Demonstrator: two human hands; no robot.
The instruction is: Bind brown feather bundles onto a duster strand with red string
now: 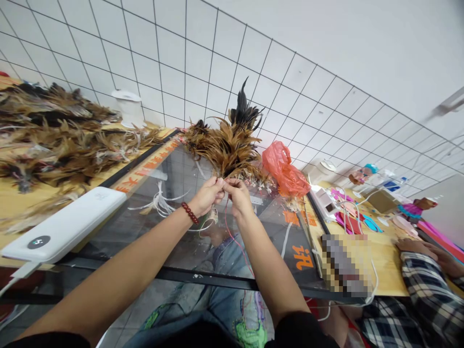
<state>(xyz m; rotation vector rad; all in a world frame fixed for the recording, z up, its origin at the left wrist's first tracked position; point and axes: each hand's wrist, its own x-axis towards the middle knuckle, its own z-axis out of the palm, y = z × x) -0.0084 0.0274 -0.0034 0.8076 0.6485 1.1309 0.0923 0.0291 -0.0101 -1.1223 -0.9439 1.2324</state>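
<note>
My left hand (207, 195) and my right hand (237, 194) meet over a glass-topped table (152, 203), fingers pinched together at the base of a bundle of brown and black feathers (232, 145). A thin red thread (232, 232) hangs down from my right hand's pinch. A dark red bead bracelet (190, 212) circles my left wrist. White feather stems (161, 203) lie on the glass to the left of my left hand.
Long rows of tied brown feathers (61, 140) cover the wooden bench at left. A white power bank (61, 224) lies near the front left. An orange plastic bag (284, 171) sits right of the bundle. Another person's plaid sleeve (424, 285) rests at far right.
</note>
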